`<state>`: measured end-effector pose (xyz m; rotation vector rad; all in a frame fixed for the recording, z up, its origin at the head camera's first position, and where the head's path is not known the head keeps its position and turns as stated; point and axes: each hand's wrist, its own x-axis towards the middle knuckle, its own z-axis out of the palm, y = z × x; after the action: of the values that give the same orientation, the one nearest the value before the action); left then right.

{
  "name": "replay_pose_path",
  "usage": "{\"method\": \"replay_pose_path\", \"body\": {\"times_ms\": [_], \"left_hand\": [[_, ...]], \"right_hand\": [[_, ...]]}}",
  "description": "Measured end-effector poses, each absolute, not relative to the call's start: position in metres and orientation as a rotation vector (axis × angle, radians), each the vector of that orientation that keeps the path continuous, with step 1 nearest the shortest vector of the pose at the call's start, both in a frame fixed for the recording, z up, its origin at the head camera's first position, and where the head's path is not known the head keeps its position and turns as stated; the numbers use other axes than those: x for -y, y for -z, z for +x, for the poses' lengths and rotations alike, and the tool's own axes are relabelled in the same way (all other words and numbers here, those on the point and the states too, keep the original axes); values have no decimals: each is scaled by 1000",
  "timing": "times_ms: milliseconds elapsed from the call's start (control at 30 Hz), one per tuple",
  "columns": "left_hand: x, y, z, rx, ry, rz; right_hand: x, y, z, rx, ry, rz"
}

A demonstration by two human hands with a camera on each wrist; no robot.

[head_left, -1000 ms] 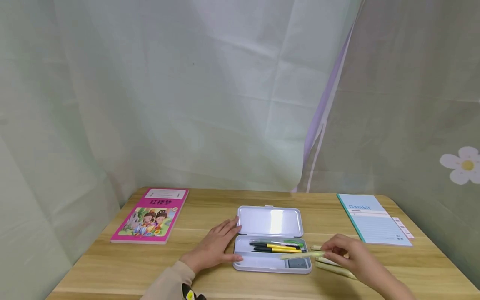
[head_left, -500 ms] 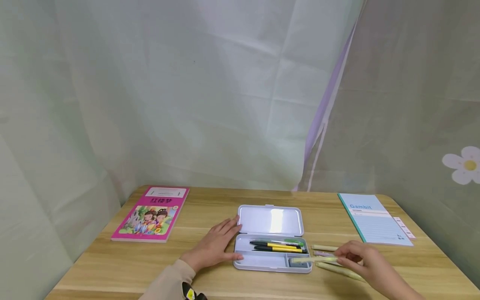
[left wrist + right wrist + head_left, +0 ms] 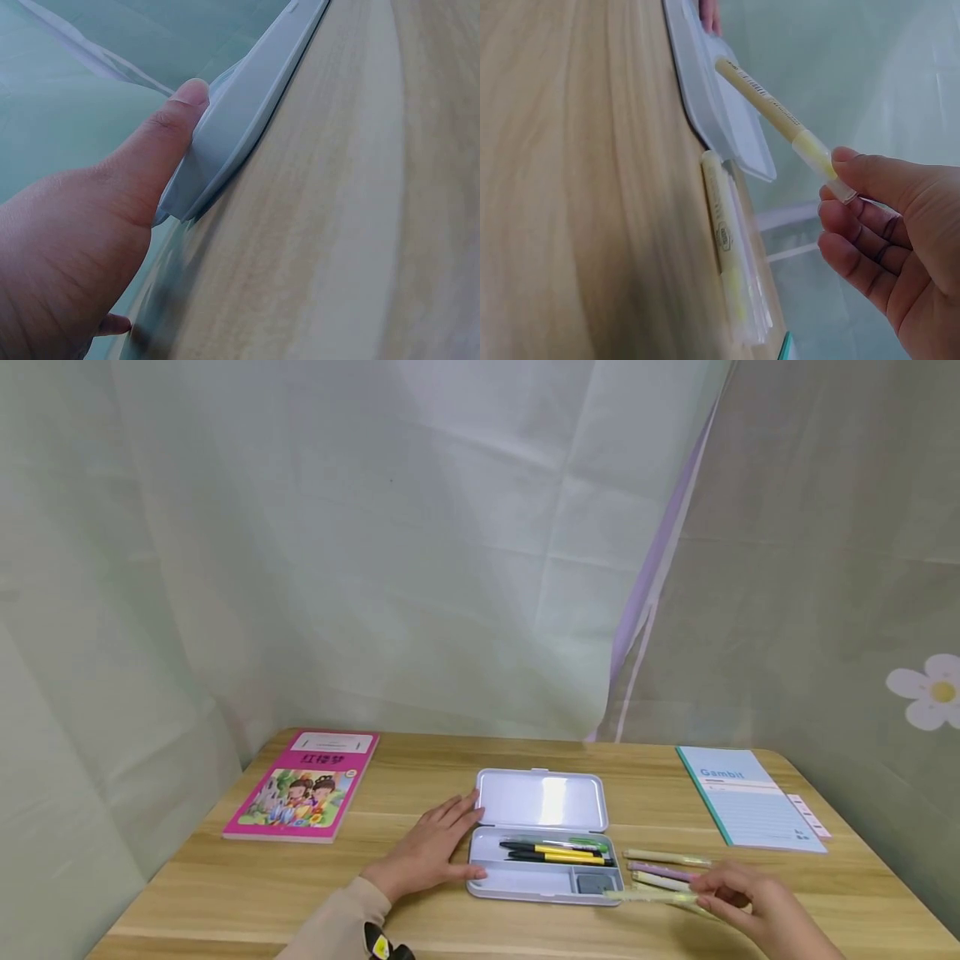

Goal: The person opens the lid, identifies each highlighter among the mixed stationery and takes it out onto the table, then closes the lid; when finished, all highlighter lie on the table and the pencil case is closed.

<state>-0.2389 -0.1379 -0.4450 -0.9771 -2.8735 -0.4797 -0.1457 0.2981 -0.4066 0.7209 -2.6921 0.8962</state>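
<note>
My left hand [image 3: 427,856] lies at the left side of an open white pencil case [image 3: 517,882], its fingers stretched out. In the left wrist view the thumb [image 3: 161,139] presses against the case's wall. My right hand [image 3: 753,902] pinches a pale yellow highlighter [image 3: 769,105] by its clear-capped end, the other end pointing left over the case's front right corner. Several more highlighters [image 3: 724,225] lie side by side on the table, right of the case. Inside the case are black-and-yellow pens [image 3: 562,858], a green-ended clear pen [image 3: 587,843] and a grey block [image 3: 595,883] in a small compartment.
A pink book [image 3: 300,789] lies at the table's left. At the right is a light blue notebook [image 3: 750,797], with a pinkish-white strip [image 3: 808,816] sticking out beneath it. A pale curtain [image 3: 450,568] hangs behind the wooden table [image 3: 405,935].
My right hand has moved right and toward the front with the highlighter, off the case's middle to its front right corner. The highlighters on the table show more. My left hand stays in place.
</note>
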Motion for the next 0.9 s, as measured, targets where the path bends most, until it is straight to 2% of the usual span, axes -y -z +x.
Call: {"method": "replay_pose_path", "body": {"times_ms": [467, 900], "left_hand": [[138, 444, -239, 2879, 483, -979], [139, 445, -239, 2862, 476, -989]], "right_hand": [[-312, 424, -139, 2471, -873, 818], [-329, 433, -133, 2639, -888, 694]]}}
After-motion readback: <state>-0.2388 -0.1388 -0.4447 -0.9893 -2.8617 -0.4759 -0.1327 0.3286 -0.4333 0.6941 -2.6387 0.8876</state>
